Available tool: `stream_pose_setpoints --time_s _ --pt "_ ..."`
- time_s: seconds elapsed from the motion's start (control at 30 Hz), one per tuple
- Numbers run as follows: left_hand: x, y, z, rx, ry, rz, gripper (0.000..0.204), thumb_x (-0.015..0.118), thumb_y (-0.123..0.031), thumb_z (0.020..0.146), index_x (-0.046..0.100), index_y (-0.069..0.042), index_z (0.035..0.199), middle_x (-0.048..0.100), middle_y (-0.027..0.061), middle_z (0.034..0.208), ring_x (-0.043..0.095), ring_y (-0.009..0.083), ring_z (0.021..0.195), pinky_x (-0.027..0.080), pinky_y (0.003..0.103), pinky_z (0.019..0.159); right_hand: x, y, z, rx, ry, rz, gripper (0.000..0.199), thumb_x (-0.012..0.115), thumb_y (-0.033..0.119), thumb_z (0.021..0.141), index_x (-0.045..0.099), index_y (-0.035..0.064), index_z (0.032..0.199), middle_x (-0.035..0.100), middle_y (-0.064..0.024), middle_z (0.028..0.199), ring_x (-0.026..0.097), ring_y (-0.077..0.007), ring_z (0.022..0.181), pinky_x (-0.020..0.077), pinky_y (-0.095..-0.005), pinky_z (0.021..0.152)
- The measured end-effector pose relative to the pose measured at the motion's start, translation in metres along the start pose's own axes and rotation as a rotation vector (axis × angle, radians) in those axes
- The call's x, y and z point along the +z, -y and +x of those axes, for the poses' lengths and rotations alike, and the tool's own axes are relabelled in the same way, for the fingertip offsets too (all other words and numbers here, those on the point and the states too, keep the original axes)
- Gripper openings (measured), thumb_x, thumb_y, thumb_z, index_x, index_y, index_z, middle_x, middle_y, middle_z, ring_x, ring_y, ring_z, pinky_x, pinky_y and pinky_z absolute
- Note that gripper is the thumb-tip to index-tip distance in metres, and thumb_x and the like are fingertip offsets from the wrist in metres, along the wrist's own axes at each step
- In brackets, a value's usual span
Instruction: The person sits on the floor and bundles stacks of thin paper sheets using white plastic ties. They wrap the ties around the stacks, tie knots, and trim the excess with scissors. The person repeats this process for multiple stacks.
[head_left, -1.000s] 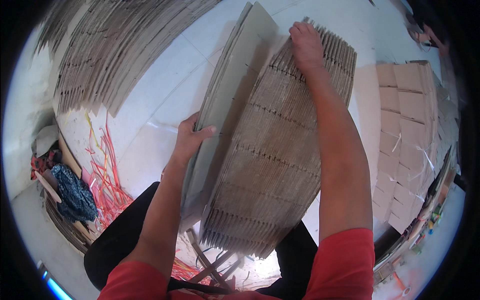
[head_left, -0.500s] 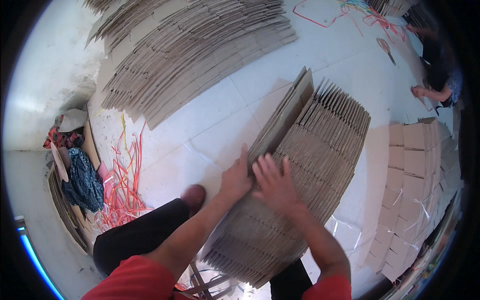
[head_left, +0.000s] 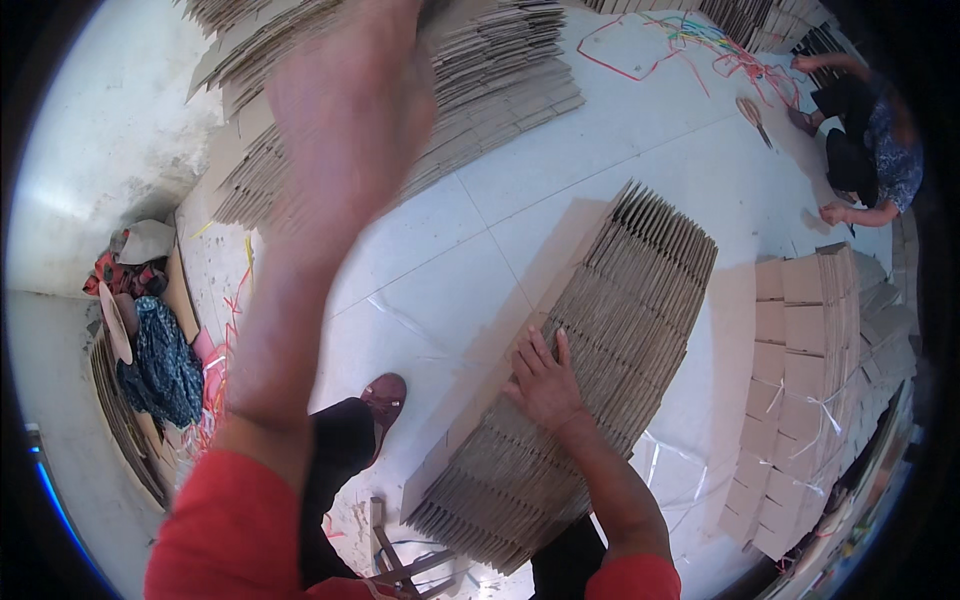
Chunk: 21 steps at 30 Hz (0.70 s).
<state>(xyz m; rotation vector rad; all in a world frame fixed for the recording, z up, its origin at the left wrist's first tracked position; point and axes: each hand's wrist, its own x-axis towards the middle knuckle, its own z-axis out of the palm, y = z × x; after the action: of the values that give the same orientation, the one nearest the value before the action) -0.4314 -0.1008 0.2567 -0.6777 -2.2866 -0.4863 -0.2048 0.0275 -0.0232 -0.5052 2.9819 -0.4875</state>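
A long bundle of folded brown cardboard pieces (head_left: 600, 340), packed edge-up, stands in front of me on the pale floor. My right hand (head_left: 548, 385) lies on its top near the left edge, fingers spread and holding nothing. My left hand (head_left: 350, 110) is raised high and close to the camera, well away from the bundle and blurred by motion. Its fingers are smeared, so I cannot tell whether it grips anything. Behind it, partly covered by my hand and forearm, lies a larger pile of flat cardboard (head_left: 500, 110).
Tied cardboard bundles (head_left: 800, 370) stand at the right. A co-worker (head_left: 880, 150) crouches at the far right near scissors (head_left: 755, 120) and coloured strapping (head_left: 740, 62). Cloths (head_left: 160, 360) and red strips (head_left: 212, 400) lie at the left, beyond my shoe (head_left: 384, 400).
My left hand has risen from the bundle's left side toward the camera. The cardboard pieces standing apart there are no longer seen there. My right hand stays on the bundle.
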Motion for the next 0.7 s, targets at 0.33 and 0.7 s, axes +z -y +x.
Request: stream_pose_setpoints --time_s 0.33,0.7 --pt "0.113 0.212 0.023 0.488 0.171 0.803 0.076 0.06 -0.011 0.074 0.021 -0.008 0.14 0.04 0.0242 0.129 0.051 0.0365 0.107 0.038 0.043 0.094 -0.001 0.014 0.012 0.019 0.005 0.046 0.045 0.056 0.038 0.081 0.057 0.0009 0.106 0.05 -0.0123 0.117 0.032 -0.0284 0.128 0.0115 -0.0579 0.106" --pt "0.177 0.094 -0.304 -0.082 0.584 -0.254 0.01 0.064 -0.011 0.072 0.062 -0.007 0.081 0.062 0.0095 0.08 0.055 0.0294 0.082 0.048 0.04 0.071 -0.002 0.007 0.013 0.056 0.071 0.018 0.045 0.063 0.036 0.075 0.058 0.0018 0.104 0.052 -0.0078 0.11 0.037 -0.0228 0.122 0.0148 -0.0607 0.105"
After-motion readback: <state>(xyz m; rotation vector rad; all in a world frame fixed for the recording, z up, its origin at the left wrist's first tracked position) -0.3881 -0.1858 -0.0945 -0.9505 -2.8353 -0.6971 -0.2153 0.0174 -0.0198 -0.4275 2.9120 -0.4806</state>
